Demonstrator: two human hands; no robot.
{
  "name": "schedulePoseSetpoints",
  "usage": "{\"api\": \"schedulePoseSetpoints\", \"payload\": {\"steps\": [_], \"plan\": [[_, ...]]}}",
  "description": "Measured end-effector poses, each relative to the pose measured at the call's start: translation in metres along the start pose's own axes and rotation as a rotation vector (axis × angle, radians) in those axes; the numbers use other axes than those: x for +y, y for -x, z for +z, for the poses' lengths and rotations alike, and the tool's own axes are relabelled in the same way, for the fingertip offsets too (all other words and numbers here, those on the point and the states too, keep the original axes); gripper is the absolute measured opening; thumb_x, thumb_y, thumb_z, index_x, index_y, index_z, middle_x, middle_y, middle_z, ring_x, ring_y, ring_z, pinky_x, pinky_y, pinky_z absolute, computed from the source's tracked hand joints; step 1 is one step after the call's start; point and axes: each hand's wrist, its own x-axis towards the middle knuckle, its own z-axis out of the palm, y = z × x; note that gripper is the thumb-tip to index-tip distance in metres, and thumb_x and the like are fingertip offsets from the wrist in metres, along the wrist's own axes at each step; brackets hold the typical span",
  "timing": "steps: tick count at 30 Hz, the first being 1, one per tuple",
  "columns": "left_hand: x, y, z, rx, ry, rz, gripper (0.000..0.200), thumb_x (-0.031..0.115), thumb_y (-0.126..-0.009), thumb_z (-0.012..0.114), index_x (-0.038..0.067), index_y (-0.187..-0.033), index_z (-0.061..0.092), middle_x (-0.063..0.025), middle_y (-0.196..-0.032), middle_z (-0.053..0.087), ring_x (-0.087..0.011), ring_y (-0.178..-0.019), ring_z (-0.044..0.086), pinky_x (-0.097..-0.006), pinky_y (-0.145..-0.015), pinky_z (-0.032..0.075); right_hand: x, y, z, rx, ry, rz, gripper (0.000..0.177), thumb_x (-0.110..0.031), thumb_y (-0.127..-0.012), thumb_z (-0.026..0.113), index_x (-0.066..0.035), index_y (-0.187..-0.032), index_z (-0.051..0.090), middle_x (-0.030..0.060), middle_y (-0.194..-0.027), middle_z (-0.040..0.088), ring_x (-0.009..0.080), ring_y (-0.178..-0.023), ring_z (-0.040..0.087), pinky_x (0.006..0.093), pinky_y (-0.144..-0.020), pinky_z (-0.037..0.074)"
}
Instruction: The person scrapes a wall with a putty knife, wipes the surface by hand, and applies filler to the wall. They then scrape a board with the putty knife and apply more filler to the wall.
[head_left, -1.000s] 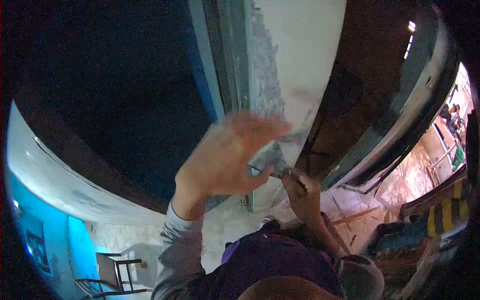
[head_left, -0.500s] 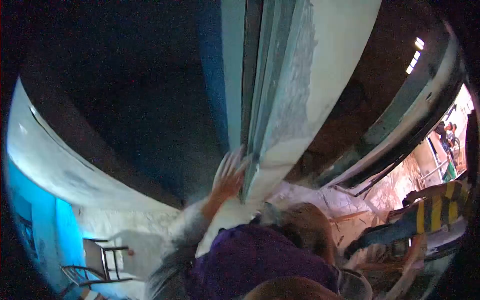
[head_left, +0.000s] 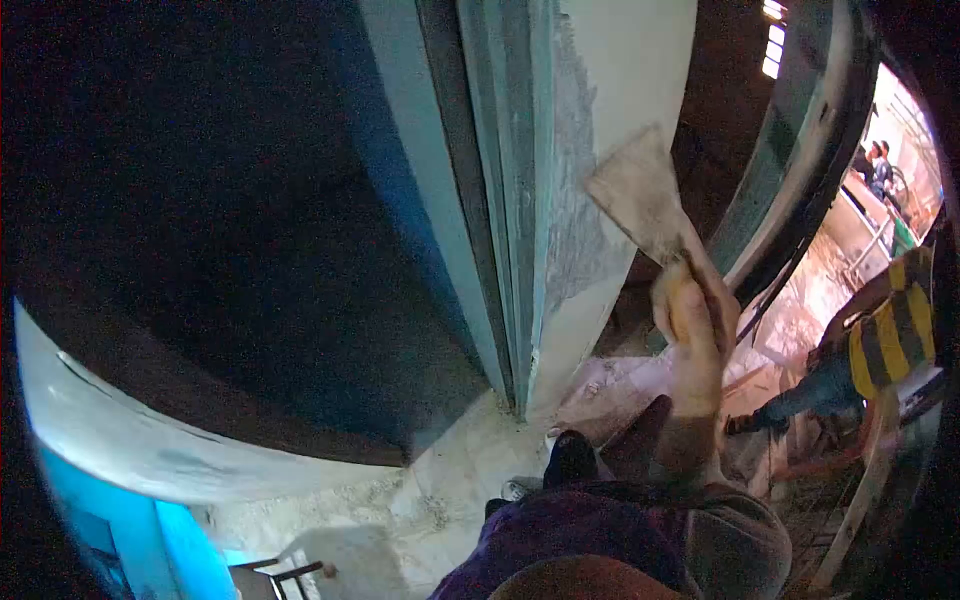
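My right hand (head_left: 692, 305) is closed round the handle of a putty knife (head_left: 638, 190), held up at the right of the view. Its wide, pale blade points up and left and overlaps the right side of a white post (head_left: 640, 60). A rough grey strip of filler (head_left: 572, 190) runs down that post, beside the blade. Left of the strip stands a grey-green ridged frame (head_left: 500, 190). My left hand is out of view.
A person in a yellow-and-dark striped top (head_left: 890, 335) is at the right. Debris lies on the pale floor (head_left: 450, 480) around my shoes (head_left: 572, 458). A chair (head_left: 290, 575) stands at lower left, near a blue wall (head_left: 130, 530). More people (head_left: 880, 170) appear far off at upper right.
My left hand, which was at the frame's edge, has left the view. My right hand has come up with the putty knife. The view has shifted, with the post now further left.
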Motion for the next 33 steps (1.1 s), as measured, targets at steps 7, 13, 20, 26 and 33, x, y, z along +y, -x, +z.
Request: {"api": "schedulePoseSetpoints", "payload": {"steps": [7,13,20,26,33], "plan": [[0.021,0.0,-0.064,0.252,0.127,0.166,0.049,0.015,-0.081,0.066,0.004,-0.126,0.052,-0.016,-0.12,0.057,-0.034,-0.109,0.054,-0.0419,-0.096,0.041,0.004,-0.019,0.047,0.107,0.219,-0.132,0.048,-0.03,-0.094,0.057,-0.006,-0.135,0.05,-0.0075,-0.072,0.045,0.0029,-0.06,0.036,0.0168,-0.055,0.032],[0.28,0.17,-0.281,1.197,-0.197,1.042,0.052,0.014,-0.083,0.067,0.006,-0.131,0.049,-0.0156,-0.124,0.055,-0.0333,-0.117,0.049,-0.0454,-0.098,0.039,-0.006,-0.017,0.032,-0.013,0.421,-0.118,0.042,-0.019,-0.094,0.054,-0.004,-0.133,0.052,-0.0051,-0.073,0.047,0.0008,-0.061,0.036,0.0174,-0.055,0.032],[0.517,0.343,-0.274,1.531,-0.627,1.828,0.038,0.023,-0.078,0.068,0.021,-0.115,0.062,0.002,-0.123,0.059,-0.0225,-0.115,0.053,-0.0415,-0.098,0.038,0.0,-0.041,0.003,-0.198,0.459,-0.349,0.047,-0.002,-0.088,0.057,-0.001,-0.134,0.048,0.0089,-0.071,0.061,0.0089,-0.051,0.051,0.0233,-0.051,0.04],[0.587,0.331,-0.243,1.512,-0.421,1.964,0.017,0.024,-0.076,0.061,0.026,-0.092,0.068,0.0076,-0.103,0.065,-0.0139,-0.103,0.061,-0.0379,-0.095,0.04,0.025,-0.046,-0.006,-0.149,0.331,-0.521,0.022,0.0,-0.081,0.063,0.004,-0.101,0.057,0.0168,-0.07,0.061,0.0269,-0.053,0.058,0.0341,-0.05,0.045],[0.601,0.328,-0.235,1.558,-0.249,1.881,0.011,0.026,-0.071,0.066,0.025,-0.081,0.069,0.0111,-0.084,0.065,-0.0128,-0.094,0.064,-0.0319,-0.076,0.037,0.007,-0.052,0.001,-0.135,0.49,-0.41,0.014,-0.004,-0.079,0.064,0.006,-0.088,0.06,0.0167,-0.067,0.059,0.0304,-0.052,0.057,0.0357,-0.049,0.044]]}}
